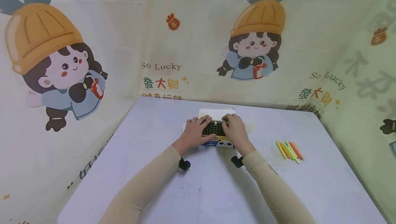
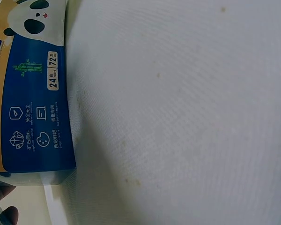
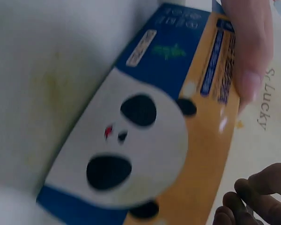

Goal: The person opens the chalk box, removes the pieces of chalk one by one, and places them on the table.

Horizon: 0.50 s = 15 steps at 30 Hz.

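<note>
A blue and yellow chalk box (image 1: 218, 142) with a panda face stands mid-table, its black insert of holes (image 1: 210, 129) facing up. One pale yellow chalk stick (image 1: 215, 123) pokes out of a hole near the far side. My left hand (image 1: 195, 131) grips the box's left part, thumb along the near edge and fingers reaching over the top. Above the box's right end, my right hand (image 1: 235, 129) has thumb and fingertips pinched together. A pale sliver between them in the right wrist view looks like a chalk stick (image 3: 248, 212), mostly hidden by the fingers.
Several yellow, green, orange and pink chalk sticks (image 1: 290, 151) lie side by side to the right. A white flap or sheet (image 1: 216, 113) stands behind the insert. Printed cloth (image 1: 198, 45) hangs around the table (image 1: 198, 189).
</note>
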Each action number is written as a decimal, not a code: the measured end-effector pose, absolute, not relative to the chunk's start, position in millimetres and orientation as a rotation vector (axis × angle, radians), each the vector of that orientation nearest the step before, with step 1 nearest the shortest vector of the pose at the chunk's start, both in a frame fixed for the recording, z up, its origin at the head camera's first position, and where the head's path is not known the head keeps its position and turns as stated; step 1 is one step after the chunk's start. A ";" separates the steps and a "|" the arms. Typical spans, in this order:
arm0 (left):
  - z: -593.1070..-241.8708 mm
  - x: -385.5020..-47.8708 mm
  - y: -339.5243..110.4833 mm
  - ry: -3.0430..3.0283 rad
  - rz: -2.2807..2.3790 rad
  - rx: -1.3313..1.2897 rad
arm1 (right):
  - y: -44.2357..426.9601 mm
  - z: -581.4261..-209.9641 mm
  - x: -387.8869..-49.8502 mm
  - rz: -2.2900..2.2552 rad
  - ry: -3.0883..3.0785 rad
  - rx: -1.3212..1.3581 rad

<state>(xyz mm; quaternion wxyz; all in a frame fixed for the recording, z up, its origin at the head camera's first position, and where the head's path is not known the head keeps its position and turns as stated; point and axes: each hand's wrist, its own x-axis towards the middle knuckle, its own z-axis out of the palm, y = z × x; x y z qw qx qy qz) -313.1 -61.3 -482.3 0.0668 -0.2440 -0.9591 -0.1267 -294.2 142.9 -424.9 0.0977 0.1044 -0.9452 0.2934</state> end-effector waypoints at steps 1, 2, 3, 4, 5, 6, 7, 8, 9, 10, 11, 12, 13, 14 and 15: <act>-482.5 -313.4 -61.7 -2.887 -0.379 -0.736 | 138.4 -426.7 -295.6 0.879 -2.814 0.310; -483.0 -313.6 -62.0 -2.883 -0.374 -0.737 | 134.4 -428.5 -296.6 0.890 -2.833 0.308; -483.6 -313.8 -62.2 -2.879 -0.368 -0.739 | 130.9 -430.8 -297.8 0.904 -2.853 0.307; -484.2 -314.0 -62.3 -2.876 -0.359 -0.740 | 128.0 -433.5 -298.9 0.916 -2.872 0.302; -484.7 -314.1 -62.3 -2.873 -0.353 -0.741 | 125.8 -436.2 -299.7 0.927 -2.888 0.299; -485.2 -314.3 -62.2 -2.871 -0.341 -0.743 | 124.1 -439.1 -300.4 0.940 -2.903 0.289; -485.5 -314.0 -62.0 -2.870 -0.335 -0.745 | 122.9 -442.2 -300.9 0.944 -2.913 0.276; -485.5 -313.7 -61.7 -2.871 -0.332 -0.749 | 122.2 -444.8 -301.2 0.953 -2.919 0.263; -485.0 -313.3 -61.2 -2.872 -0.333 -0.754 | 121.9 -447.0 -301.5 0.959 -2.917 0.249; -484.6 -312.9 -60.9 -2.875 -0.335 -0.757 | 121.5 -448.8 -301.9 0.966 -2.914 0.228; -483.8 -312.4 -60.5 -2.877 -0.339 -0.759 | 121.1 -449.9 -302.2 0.973 -2.905 0.214; -483.1 -312.1 -60.4 -2.883 -0.340 -0.757 | 120.6 -450.6 -302.6 0.979 -2.897 0.200; -482.1 -311.7 -60.4 -2.888 -0.349 -0.752 | 120.0 -450.9 -303.4 0.976 -2.890 0.192; -481.4 -311.6 -60.7 -2.893 -0.348 -0.746 | 118.9 -450.9 -304.4 0.965 -2.884 0.189; -480.8 -311.7 -61.1 -2.897 -0.350 -0.739 | 117.6 -450.7 -305.3 0.948 -2.881 0.190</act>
